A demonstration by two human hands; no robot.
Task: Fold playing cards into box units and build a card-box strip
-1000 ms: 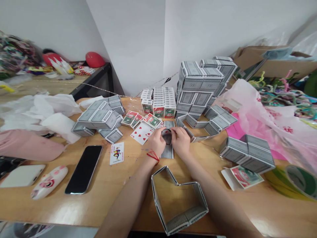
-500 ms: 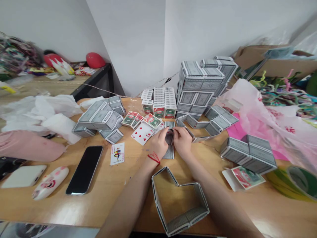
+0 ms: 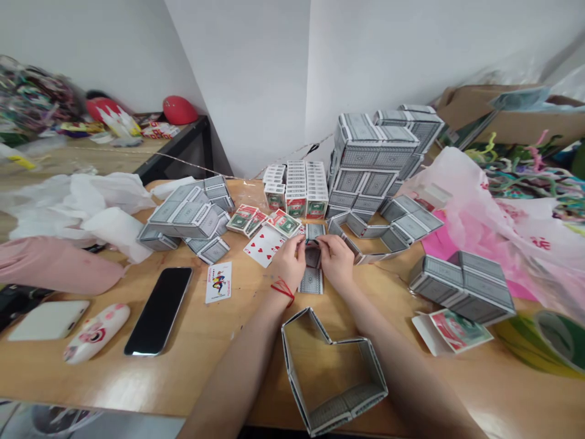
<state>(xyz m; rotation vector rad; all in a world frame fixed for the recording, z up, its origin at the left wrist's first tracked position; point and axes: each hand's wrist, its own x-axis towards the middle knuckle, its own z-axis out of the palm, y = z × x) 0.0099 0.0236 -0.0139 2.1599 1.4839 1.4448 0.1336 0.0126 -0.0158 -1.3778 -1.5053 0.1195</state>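
Between the pinched fingertips of my left hand (image 3: 289, 263) and my right hand (image 3: 337, 259) is a thin dark strip (image 3: 312, 242), too small to make out fully. Directly beneath it, a column of grey-backed playing cards (image 3: 311, 281) lies on the table, partly covered by my fingers. A heart-shaped frame of folded cards (image 3: 336, 410) stands on the table between my forearms. Left of my left hand lie a large hearts card (image 3: 261, 245) and a joker card (image 3: 218, 282). Boxed card decks (image 3: 284, 223) sit just beyond my left hand.
Stacked card blocks (image 3: 365, 152) rise behind my right hand, beside an open card frame (image 3: 375, 244). Rows of card boxes (image 3: 296, 189) stand at the back. A phone (image 3: 158, 311) lies left, a card block (image 3: 461, 283) and green-yellow tape roll (image 3: 543, 341) right.
My fingertips have drawn slightly apart, and the dark piece between them now looks like a flatter, thin strip. More of the cards beneath shows. The view has shifted a little.
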